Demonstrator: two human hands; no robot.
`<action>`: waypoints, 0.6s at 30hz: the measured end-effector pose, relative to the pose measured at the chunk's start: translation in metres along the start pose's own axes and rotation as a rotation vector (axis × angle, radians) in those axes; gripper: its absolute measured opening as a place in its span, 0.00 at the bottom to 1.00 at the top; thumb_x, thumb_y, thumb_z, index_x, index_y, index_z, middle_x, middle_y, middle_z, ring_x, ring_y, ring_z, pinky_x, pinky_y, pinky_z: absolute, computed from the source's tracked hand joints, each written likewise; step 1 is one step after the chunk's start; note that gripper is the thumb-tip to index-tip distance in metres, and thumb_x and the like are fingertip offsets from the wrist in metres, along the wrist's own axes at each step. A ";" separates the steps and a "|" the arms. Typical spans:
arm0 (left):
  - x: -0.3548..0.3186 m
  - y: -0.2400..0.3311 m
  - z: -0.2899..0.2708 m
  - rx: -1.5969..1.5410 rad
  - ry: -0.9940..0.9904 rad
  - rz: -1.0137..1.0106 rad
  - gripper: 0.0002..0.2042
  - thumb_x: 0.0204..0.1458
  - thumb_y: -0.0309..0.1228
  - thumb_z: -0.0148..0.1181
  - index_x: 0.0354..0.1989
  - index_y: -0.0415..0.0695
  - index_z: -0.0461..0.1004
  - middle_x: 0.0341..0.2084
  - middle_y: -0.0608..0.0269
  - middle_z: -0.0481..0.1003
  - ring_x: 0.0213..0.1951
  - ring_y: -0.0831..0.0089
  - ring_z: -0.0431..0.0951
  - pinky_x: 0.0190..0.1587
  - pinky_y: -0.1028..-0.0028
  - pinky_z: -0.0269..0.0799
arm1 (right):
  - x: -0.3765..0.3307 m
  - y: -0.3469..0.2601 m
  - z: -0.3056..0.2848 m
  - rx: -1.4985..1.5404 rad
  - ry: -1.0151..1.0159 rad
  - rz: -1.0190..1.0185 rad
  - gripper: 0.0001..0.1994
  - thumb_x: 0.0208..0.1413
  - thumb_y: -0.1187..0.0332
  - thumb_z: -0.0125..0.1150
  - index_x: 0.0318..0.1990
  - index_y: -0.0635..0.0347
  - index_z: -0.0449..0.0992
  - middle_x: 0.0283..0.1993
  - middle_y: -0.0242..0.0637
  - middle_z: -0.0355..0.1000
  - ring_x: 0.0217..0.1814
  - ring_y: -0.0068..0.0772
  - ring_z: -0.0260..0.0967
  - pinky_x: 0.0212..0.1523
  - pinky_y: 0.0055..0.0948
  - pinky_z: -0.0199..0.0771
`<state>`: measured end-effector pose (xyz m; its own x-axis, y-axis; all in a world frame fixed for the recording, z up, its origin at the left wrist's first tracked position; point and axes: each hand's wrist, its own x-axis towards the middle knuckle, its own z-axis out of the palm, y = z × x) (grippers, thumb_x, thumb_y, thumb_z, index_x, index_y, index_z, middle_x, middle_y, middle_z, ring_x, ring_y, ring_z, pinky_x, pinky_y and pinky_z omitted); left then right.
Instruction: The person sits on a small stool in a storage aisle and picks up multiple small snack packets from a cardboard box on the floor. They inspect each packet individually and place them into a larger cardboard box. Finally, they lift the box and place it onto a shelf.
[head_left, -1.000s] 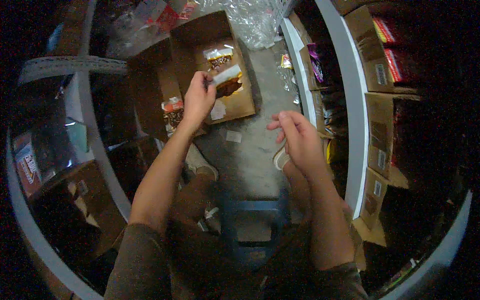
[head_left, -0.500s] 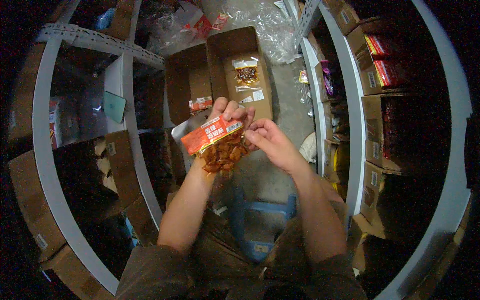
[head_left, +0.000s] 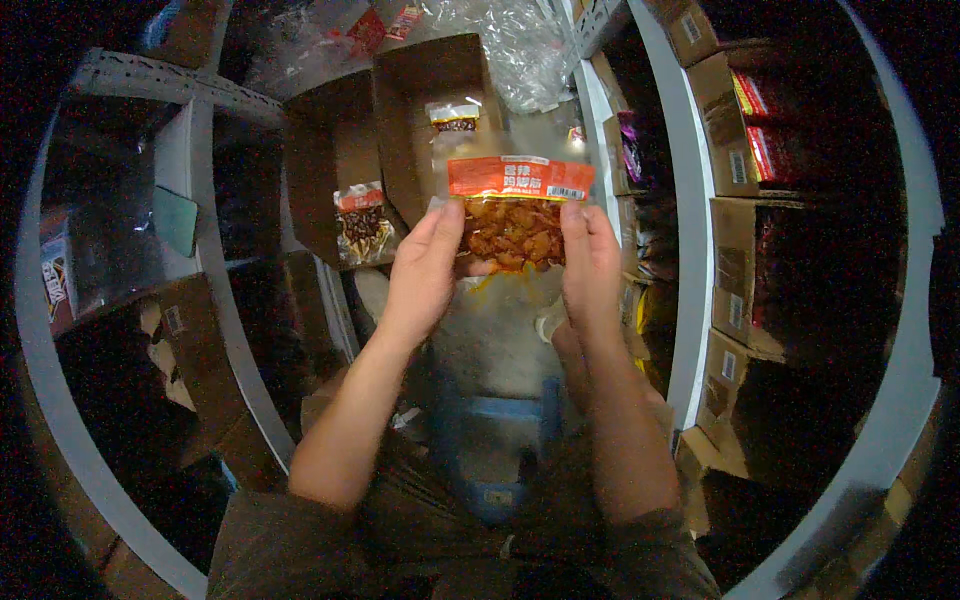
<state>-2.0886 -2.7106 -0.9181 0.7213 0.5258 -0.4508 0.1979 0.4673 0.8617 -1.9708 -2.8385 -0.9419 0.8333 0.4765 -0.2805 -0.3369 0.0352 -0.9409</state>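
A clear snack packet (head_left: pixel 515 235) with a red printed header and reddish-brown food pieces inside is stretched out level between my hands. My left hand (head_left: pixel 428 255) grips its left edge, thumb on the front. At the right edge my right hand (head_left: pixel 592 258) pinches it the same way. Just beyond, two open cardboard boxes stand side by side. In the left box (head_left: pixel 318 135) lies a packet of dark food with a red and white header (head_left: pixel 360 222). The right box (head_left: pixel 425 75) holds another packet (head_left: pixel 453 117), partly hidden behind the one I hold.
Grey metal shelving (head_left: pixel 690 330) rises on the right with open cartons (head_left: pixel 735 250), and more shelving (head_left: pixel 240 330) stands on the left. Crumpled clear plastic (head_left: pixel 525 60) lies on the floor past the boxes. A blue stool (head_left: pixel 500 408) is below my arms.
My left hand has turned the packet from tilted to level, facing me. My right hand, formerly at its corner, now grips the right edge. The view has shifted, uncovering the packet in the left box.
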 end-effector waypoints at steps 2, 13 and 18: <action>0.001 -0.001 0.001 0.048 0.019 -0.022 0.22 0.70 0.47 0.45 0.57 0.41 0.73 0.47 0.65 0.78 0.44 0.77 0.79 0.41 0.75 0.79 | 0.006 0.004 -0.012 -0.112 -0.001 0.029 0.12 0.72 0.61 0.50 0.40 0.60 0.73 0.37 0.27 0.73 0.37 0.16 0.67 0.40 0.21 0.71; 0.000 -0.013 -0.002 0.122 0.062 0.045 0.20 0.70 0.43 0.49 0.53 0.36 0.74 0.44 0.66 0.77 0.47 0.78 0.73 0.54 0.74 0.67 | 0.006 -0.001 0.000 0.054 0.117 -0.025 0.18 0.73 0.58 0.47 0.46 0.66 0.76 0.41 0.36 0.78 0.41 0.22 0.73 0.46 0.26 0.74; 0.003 -0.011 0.000 -0.132 -0.026 -0.016 0.21 0.69 0.44 0.49 0.53 0.35 0.74 0.46 0.65 0.76 0.48 0.76 0.73 0.56 0.74 0.65 | 0.005 -0.013 0.001 0.074 0.099 0.063 0.19 0.73 0.58 0.48 0.46 0.66 0.77 0.41 0.36 0.78 0.41 0.23 0.74 0.47 0.26 0.75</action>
<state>-2.0885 -2.7145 -0.9288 0.7360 0.4999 -0.4565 0.1213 0.5660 0.8154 -1.9626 -2.8358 -0.9314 0.8476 0.3908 -0.3590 -0.4178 0.0743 -0.9055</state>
